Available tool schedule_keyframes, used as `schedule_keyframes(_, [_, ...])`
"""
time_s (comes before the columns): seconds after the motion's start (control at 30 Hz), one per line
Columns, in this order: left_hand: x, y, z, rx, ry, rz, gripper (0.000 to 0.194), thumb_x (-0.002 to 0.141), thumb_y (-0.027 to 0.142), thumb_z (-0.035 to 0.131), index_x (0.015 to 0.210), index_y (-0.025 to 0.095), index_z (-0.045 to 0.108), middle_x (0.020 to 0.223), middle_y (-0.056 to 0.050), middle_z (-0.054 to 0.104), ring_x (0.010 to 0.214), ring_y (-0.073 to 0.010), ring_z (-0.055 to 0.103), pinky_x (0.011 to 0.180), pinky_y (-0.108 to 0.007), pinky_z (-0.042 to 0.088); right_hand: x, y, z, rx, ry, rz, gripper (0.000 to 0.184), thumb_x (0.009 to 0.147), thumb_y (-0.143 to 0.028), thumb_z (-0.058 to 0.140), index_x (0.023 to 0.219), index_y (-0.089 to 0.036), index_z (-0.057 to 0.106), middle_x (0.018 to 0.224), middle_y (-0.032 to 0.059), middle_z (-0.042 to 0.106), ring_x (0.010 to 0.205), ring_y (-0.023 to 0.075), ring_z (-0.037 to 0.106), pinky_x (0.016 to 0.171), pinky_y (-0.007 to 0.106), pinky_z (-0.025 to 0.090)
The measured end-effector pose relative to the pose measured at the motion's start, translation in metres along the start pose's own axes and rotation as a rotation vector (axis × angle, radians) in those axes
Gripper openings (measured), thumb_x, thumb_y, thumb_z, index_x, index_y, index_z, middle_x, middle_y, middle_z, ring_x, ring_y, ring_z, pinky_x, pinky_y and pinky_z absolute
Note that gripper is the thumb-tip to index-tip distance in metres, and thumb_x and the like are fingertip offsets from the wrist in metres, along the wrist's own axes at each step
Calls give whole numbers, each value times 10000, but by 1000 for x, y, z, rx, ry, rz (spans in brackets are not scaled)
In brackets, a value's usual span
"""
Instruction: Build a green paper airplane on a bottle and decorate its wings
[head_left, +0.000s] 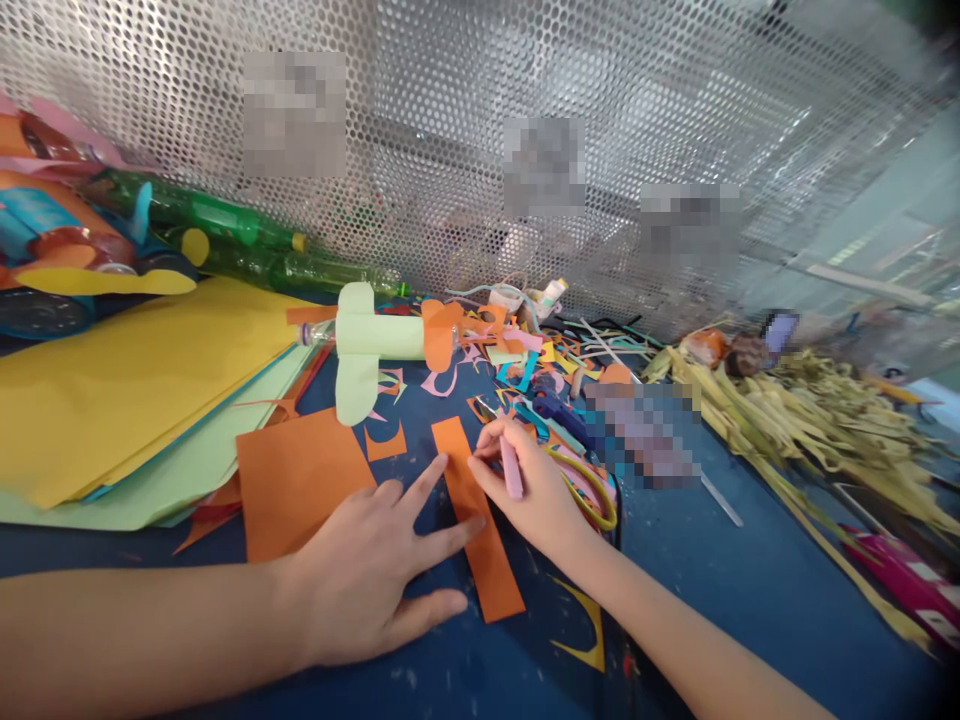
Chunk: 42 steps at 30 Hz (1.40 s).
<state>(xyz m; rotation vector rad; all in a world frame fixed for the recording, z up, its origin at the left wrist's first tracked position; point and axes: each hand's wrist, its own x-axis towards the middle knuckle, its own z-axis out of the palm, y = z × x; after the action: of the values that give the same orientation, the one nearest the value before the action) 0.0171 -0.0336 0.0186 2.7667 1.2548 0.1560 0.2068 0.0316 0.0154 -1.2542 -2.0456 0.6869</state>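
A narrow orange paper strip (491, 560) lies at a slant on the blue table in front of me. My left hand (375, 565) is spread flat, with its index and middle fingertips resting on the strip. In my right hand (536, 490) a pink pen (511, 468) is gripped between bent fingers. The fingertips of that hand are at the strip's right edge, and the pen's tip is hidden. Left of the strip is a larger orange paper sheet (292, 480), partly beneath my left hand. Beyond it lies a bottle wrapped in pale green paper (394, 337) with wing-like flaps.
Yellow paper sheets (157, 370) are stacked at the left. Green plastic bottles (240, 220) lie behind them, along a perforated metal screen (450, 100). Paper scraps (517, 345) and a yellow-handled tool (600, 500) are near my right hand. Dried husks (810, 430) cover the far right.
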Motion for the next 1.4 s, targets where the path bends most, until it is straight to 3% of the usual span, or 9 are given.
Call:
schedule_keyframes(0.13, [1,-1,-1,-34,-20,-9,508,884,563,312,1336,348,398,1445,-196,284,934,-323,584,732,-509,497,1,-5,-8,-23,-2,20,74,848,-294,528,859,-231,489,762,-1,606,729,169,614,692,286,466])
schedule_keyframes(0.27, [1,-2,-2,-66,-29,-2,480,887,551,313,1309,352,428,1436,-184,302,968,-342,569,745,-519,486,5,-4,-15,274,-8,102,173,930,-341,353,1020,-244,464,665,-32,545,630,141,562,626,263,453])
schedule_keyframes(0.43, [0,-3,-2,-85,-16,9,481,882,569,304,1304,375,425,1454,-152,279,949,-328,577,728,-515,495,9,0,-16,417,-136,68,95,844,-269,516,775,-206,496,660,-40,473,610,113,465,571,226,372])
schedule_keyframes(0.57, [-1,-3,3,-69,-6,-14,564,870,593,305,1351,311,387,1425,-174,339,1017,-358,549,778,-534,482,9,3,-14,452,-76,105,235,887,-279,447,666,-200,452,562,-52,441,558,107,444,575,227,358])
schedule_keyframes(0.73, [-1,0,7,-58,7,-65,575,843,598,370,1332,300,426,1452,-193,282,1022,-367,552,791,-536,473,9,9,-10,378,-52,132,293,836,-320,547,624,-206,380,485,-87,352,429,81,357,466,206,282])
schedule_keyframes(0.9, [0,0,6,-74,14,-55,514,865,565,350,1297,315,471,1461,-167,277,1003,-355,559,775,-522,474,9,8,-9,344,-29,150,324,824,-267,537,575,-205,339,478,-92,310,395,66,340,461,194,303])
schedule_keyframes(1.17, [1,0,6,-36,-8,-69,509,859,565,368,1299,329,468,1419,-132,374,970,-347,558,738,-499,482,8,14,-7,342,-97,131,288,844,-292,524,610,-213,377,445,-96,348,395,87,415,446,198,308])
schedule_keyframes(1.4, [0,-3,3,-47,0,-33,519,886,553,311,1326,306,434,1428,-150,355,978,-334,564,757,-478,478,8,17,-5,341,-93,148,273,842,-277,528,622,-213,380,437,-99,367,385,79,367,443,198,318])
